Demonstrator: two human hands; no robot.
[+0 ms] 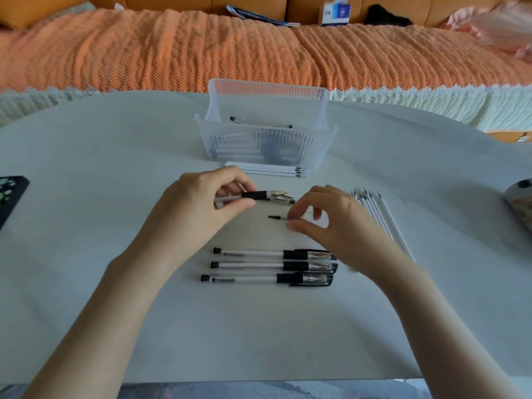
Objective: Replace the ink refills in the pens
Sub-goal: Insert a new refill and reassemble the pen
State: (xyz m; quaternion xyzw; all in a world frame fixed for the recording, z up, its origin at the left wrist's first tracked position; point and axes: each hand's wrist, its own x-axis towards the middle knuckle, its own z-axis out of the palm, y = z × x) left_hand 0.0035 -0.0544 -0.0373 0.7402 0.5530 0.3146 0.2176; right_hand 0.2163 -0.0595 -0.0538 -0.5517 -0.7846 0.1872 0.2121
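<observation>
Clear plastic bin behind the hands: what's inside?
Inside the clear bin, at least one pen shows above the front wall. Dark pen-like shapes show through the ribbed wall; their count is unreadable.

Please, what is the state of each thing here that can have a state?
Pen: held by left hand, tip bare.
Three pens: capped, lying side by side.
Refills: lying loose beside bin.
Bin: open-topped, pens inside.
Right hand: fingers curled, blurred; grip unclear.

Left grip [201,203] pinches a pen [259,195] between thumb and fingers; right grip [325,220], blurred, hovers with fingers bent.
</observation>
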